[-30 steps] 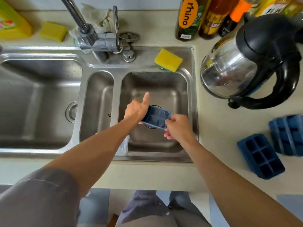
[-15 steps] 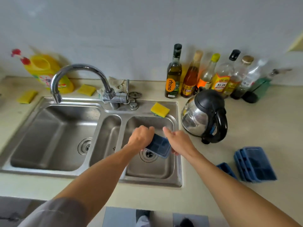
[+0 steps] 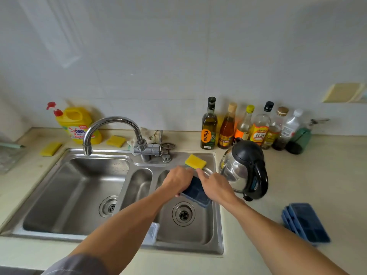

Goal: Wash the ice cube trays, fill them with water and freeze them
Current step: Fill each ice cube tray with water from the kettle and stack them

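Left hand [image 3: 178,181] grips blue ice cube tray [image 3: 195,193] over right basin [image 3: 198,234]. Right hand [image 3: 215,187] empty, fingers [image 3: 199,171] straight, just short of yellow sponge [image 3: 195,161]. Suggest: steady tray, pinch sponge firmly.

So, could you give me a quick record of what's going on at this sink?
Held: blue ice cube tray, over the right sink basin
Left hand: grips the tray
Right hand: beside the tray, finger towards the yellow sponge; grip unclear
Sponge: on the sink rim
Tap: spout over the left basin
Waiting: stacked blue trays on the counter
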